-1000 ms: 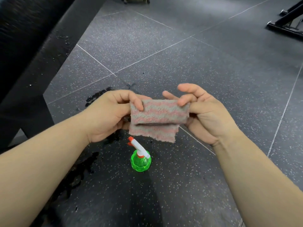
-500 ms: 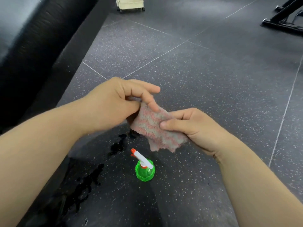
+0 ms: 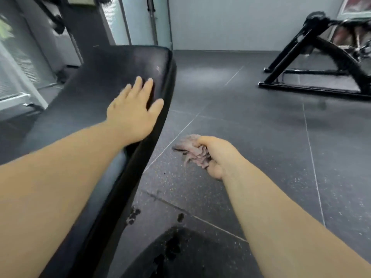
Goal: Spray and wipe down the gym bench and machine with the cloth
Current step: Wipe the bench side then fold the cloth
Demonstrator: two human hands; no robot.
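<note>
Left hand [image 3: 133,113], fingers spread flat and holding nothing, presses on the black bench pad [image 3: 112,77], probably as a brace. Right hand [image 3: 215,155] is closed around the bunched cloth [image 3: 190,150], carried just beside the pad's edge above the rubber floor [image 3: 241,127], ready to wipe. Dark wet patches [image 3: 170,243] lie below; the blur makes their extent uncertain. A black machine frame [image 3: 297,57] stands well apart at right, leaving the pad unobstructed.

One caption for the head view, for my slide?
Left hand flat on the black bench pad; right hand holds the bunched cloth above the floor.
</note>
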